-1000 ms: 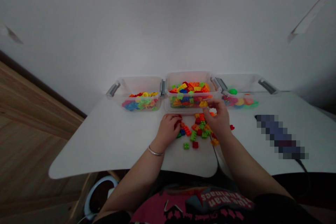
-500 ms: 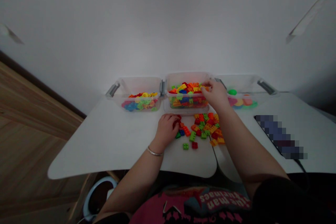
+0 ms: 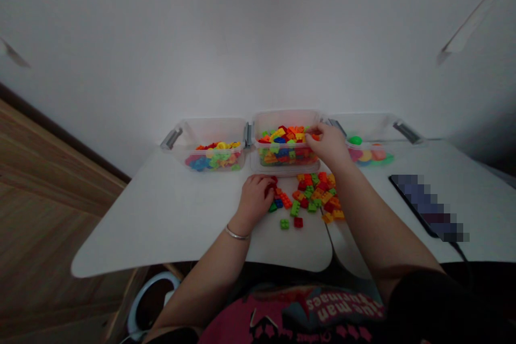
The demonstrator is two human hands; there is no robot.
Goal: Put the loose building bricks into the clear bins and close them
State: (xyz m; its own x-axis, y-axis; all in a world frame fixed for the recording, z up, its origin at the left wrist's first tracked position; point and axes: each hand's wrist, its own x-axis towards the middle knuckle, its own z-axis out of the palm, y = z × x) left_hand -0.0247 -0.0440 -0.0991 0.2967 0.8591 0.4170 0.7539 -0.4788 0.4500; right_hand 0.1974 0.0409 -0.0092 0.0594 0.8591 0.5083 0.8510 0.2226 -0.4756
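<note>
plastic blocks (image 3: 295, 208) are spread on the table (image 3: 169, 220) near the middle bin (image 3: 282, 117), where more are piled. the right hand (image 3: 329, 145) is held at its right corner, fingers narrowed; the left hand (image 3: 257, 196) is curled beside other blocks. whether either is filled cannot be told.

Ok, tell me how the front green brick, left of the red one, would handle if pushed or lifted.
The green brick looks like plastic, so probably stiff and light. Its low, blocky shape suggests sliding, not rolling or tipping.
</note>
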